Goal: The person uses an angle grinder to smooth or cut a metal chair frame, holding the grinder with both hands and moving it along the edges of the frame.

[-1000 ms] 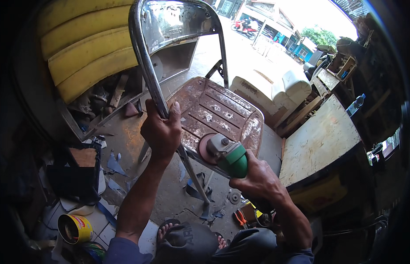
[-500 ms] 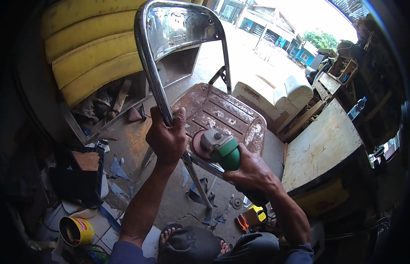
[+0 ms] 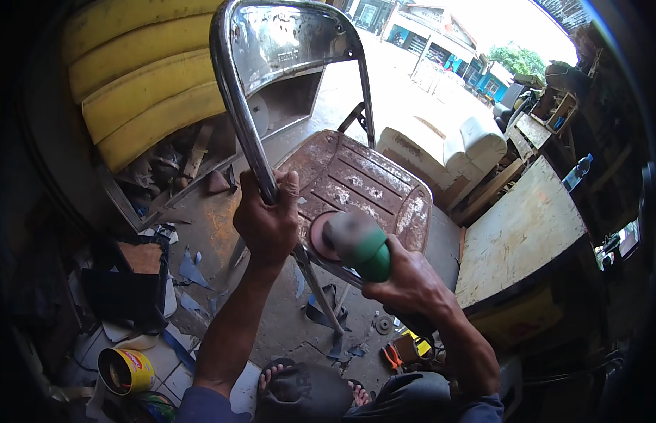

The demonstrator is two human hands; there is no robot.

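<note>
Rust covers the chair seat (image 3: pixel 363 190) in front of me, tilted up off the floor. My left hand (image 3: pixel 268 222) is clamped around the chrome frame tube (image 3: pixel 236 106), and my right hand (image 3: pixel 409 282) grips the green grinder (image 3: pixel 360 243), its disc pressed on the seat's near edge. Best to keep the disc flat, move slowly, and hold the frame firm.

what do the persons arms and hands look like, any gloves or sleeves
No gloves: the left hand and right hand are bare, and so are both forearms. Dark blue sleeves show only at the picture's lower edge. No watch, rings or markings can be made out.
</note>
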